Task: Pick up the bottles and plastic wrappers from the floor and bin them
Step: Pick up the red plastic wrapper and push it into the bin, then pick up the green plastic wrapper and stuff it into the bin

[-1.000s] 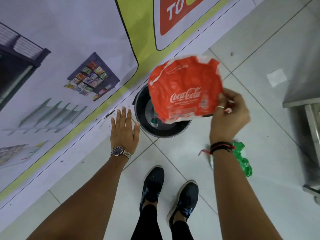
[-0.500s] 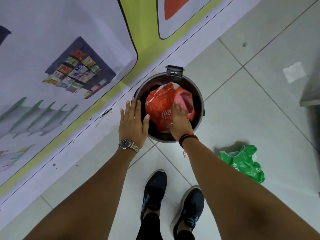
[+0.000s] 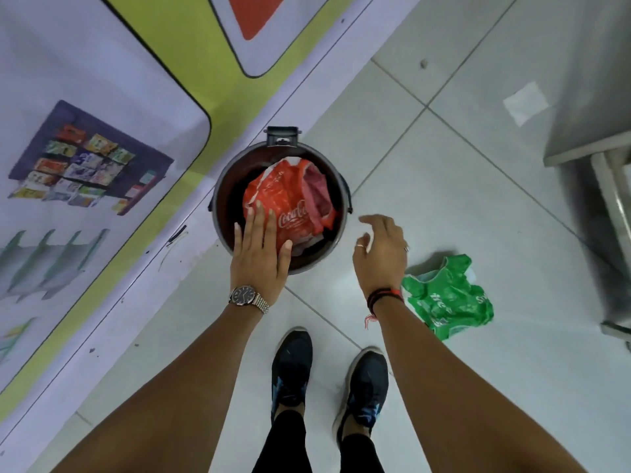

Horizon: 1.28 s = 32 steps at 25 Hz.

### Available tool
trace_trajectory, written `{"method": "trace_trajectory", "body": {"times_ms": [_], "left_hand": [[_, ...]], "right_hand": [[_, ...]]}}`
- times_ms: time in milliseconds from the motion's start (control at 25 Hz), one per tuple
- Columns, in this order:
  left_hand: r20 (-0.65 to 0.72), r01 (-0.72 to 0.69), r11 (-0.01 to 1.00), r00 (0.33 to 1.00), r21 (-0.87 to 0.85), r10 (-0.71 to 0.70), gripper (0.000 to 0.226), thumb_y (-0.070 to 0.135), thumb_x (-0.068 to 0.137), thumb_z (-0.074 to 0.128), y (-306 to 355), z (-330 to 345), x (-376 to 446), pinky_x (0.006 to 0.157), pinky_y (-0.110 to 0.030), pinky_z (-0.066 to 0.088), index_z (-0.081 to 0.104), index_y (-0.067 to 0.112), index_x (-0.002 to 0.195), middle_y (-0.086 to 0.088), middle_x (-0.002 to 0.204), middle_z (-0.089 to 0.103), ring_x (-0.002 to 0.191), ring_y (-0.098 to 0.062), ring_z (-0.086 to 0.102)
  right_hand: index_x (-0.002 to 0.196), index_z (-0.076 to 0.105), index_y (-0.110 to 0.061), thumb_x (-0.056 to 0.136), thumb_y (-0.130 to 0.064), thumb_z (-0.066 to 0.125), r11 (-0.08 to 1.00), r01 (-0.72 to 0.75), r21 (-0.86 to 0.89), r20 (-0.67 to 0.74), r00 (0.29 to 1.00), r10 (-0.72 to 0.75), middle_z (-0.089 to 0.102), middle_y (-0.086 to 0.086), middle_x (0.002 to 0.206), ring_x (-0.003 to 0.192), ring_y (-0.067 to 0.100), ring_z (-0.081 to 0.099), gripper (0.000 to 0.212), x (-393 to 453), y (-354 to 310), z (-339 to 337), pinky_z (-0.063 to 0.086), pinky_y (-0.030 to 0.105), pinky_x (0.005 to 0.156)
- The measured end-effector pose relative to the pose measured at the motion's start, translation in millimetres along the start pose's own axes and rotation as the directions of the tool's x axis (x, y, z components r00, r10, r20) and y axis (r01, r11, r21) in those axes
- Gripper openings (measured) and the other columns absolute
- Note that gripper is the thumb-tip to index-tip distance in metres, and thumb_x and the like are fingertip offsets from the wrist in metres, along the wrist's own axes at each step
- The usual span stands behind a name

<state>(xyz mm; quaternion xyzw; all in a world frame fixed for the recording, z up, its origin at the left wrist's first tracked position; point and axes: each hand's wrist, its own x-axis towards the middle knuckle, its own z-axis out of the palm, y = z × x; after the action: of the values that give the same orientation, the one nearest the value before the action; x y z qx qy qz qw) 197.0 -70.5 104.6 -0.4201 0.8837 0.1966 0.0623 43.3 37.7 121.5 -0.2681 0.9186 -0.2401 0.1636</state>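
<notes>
A round dark bin [image 3: 343,199] stands on the tiled floor against a printed wall panel. A crumpled red Coca-Cola plastic wrapper [image 3: 290,196] lies inside it. My left hand [image 3: 261,249], wearing a watch, is flat with fingers spread over the bin's near rim, its fingertips touching the red wrapper. My right hand [image 3: 380,250] hovers just right of the bin, fingers loosely curled and holding nothing. A crumpled green plastic wrapper [image 3: 449,297] lies on the floor to the right of my right wrist.
My two dark shoes [image 3: 327,377] stand on the tiles below the bin. A metal cabinet [image 3: 590,107] with a leg fills the right edge. A small white paper scrap [image 3: 524,102] lies on the floor near it. The printed panel [image 3: 102,131] runs along the left.
My right hand has let go of the red wrapper in the bin and drawn back to the right. My left hand has slid from beside the bin onto its rim and the wrapper.
</notes>
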Motion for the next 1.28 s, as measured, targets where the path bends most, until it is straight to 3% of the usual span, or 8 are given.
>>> {"method": "trace_trajectory", "body": {"times_ms": [120,320,520,720,840,920,1080,1280], "left_hand": [[-0.025,-0.030,0.999,0.999,0.034,0.030,0.061,0.039,0.094,0.026,14.2,10.8,6.5,0.116,-0.051,0.012,0.028,0.002,0.142,-0.020,0.152,0.026,0.142,-0.031,0.018],[-0.099,-0.086,0.993,0.991,0.086,0.094,0.060,0.038,0.095,0.027,17.3,40.0,12.5,0.116,-0.050,0.010,0.028,0.001,0.142,-0.022,0.151,0.026,0.141,-0.032,0.020],[-0.153,-0.078,0.993,0.984,0.094,0.092,0.061,0.039,0.095,0.025,9.2,61.1,7.5,0.116,-0.049,0.010,0.026,0.002,0.143,-0.020,0.153,0.022,0.142,-0.031,0.017],[-0.148,-0.077,0.991,0.985,0.107,0.092,0.062,0.041,0.094,0.022,8.1,67.6,6.3,0.116,-0.049,0.009,0.027,0.002,0.142,-0.018,0.153,0.023,0.142,-0.031,0.017],[-0.145,-0.072,0.990,0.985,0.117,0.089,0.064,0.043,0.093,0.020,7.9,67.1,9.3,0.117,-0.050,0.010,0.027,0.003,0.143,-0.018,0.153,0.024,0.142,-0.030,0.018],[-0.148,-0.069,0.990,0.985,0.124,0.087,0.064,0.043,0.093,0.021,7.6,67.5,9.6,0.117,-0.050,0.011,0.027,0.004,0.143,-0.017,0.153,0.024,0.142,-0.029,0.018],[-0.205,-0.062,0.989,0.975,0.132,0.088,0.061,0.042,0.093,0.024,7.2,70.4,8.3,0.116,-0.047,0.010,0.031,0.006,0.142,-0.016,0.151,0.029,0.141,-0.029,0.023],[-0.139,-0.052,0.992,0.988,0.116,0.068,0.063,0.043,0.093,0.024,8.3,58.0,5.4,0.117,-0.048,0.007,0.029,0.003,0.142,-0.017,0.152,0.027,0.142,-0.028,0.019]], "right_hand": [[0.112,0.061,-0.014,0.079,-0.001,0.055,0.963,-0.218,-0.158,0.133,0.962,0.239,0.053,0.010,0.132,0.119,0.033,0.048,0.036,-12.5,64.8,-1.8,0.045,0.048,0.091],[0.124,0.057,-0.024,0.085,-0.006,0.056,0.855,-0.336,-0.394,0.380,0.788,0.485,0.002,0.014,0.159,0.144,0.041,0.010,0.043,-31.6,152.1,17.8,0.035,0.055,0.109],[0.134,0.047,-0.028,0.087,0.005,0.056,0.820,-0.468,-0.328,0.416,0.708,0.571,-0.021,0.016,0.156,0.123,0.043,0.049,0.058,-34.4,191.4,41.7,0.044,0.040,0.104],[0.136,0.042,-0.029,0.080,0.019,0.048,0.864,-0.419,-0.278,0.403,0.766,0.501,-0.012,0.011,0.159,0.099,0.035,0.061,0.075,-26.3,206.0,53.5,0.054,0.038,0.087],[0.147,0.017,-0.035,0.077,0.024,0.042,0.891,-0.306,-0.336,0.424,0.795,0.433,-0.014,0.014,0.158,0.071,0.028,0.056,0.094,-16.2,205.5,60.8,0.054,0.035,0.065],[0.148,0.010,-0.033,0.078,0.024,0.042,0.882,-0.261,-0.392,0.410,0.809,0.422,-0.012,0.018,0.157,0.071,0.029,0.057,0.095,-8.8,206.0,65.5,0.051,0.034,0.062],[0.133,0.044,-0.010,0.086,0.013,0.051,0.868,-0.265,-0.421,0.351,0.835,0.425,0.029,0.022,0.148,0.095,0.040,0.064,0.053,-1.5,215.8,76.9,0.055,0.044,0.080],[0.104,0.067,-0.004,0.083,0.006,0.062,0.923,-0.229,-0.310,0.215,0.928,0.303,0.067,0.020,0.103,0.086,0.035,0.066,0.024,-1.9,186.4,41.6,0.054,0.038,0.070]]}}
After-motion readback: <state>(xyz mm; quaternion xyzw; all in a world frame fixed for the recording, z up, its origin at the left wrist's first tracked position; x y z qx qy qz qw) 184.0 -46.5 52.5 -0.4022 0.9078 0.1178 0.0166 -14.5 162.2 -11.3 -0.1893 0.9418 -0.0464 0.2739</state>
